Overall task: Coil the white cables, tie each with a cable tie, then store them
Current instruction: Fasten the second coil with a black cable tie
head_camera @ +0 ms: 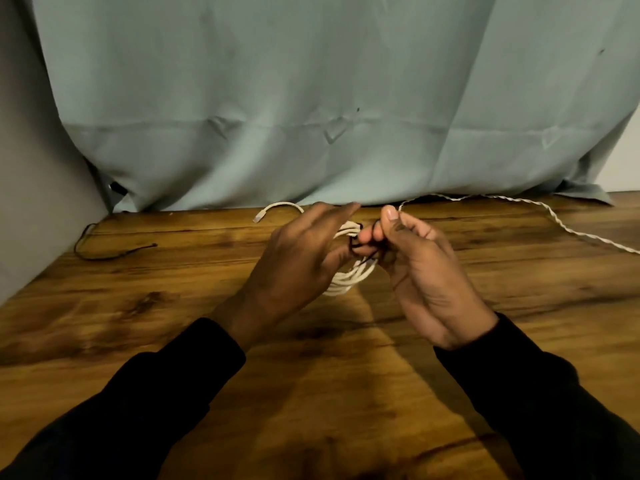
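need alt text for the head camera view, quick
Two hands, left hand and right hand, fasten a black cable tie around a coiled white cable over a wooden table. A second white cable lies uncoiled at the right.

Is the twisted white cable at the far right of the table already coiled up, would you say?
No, the twisted white cable lies stretched out loose along the table.

Wide bare counter (329, 393) in front, open on both flanks. At the far left a black cable tie (104, 252) lies loose; at the far right a twisted white cable (554, 223) trails along the edge. The hanging cloth (311, 98) walls off the back.
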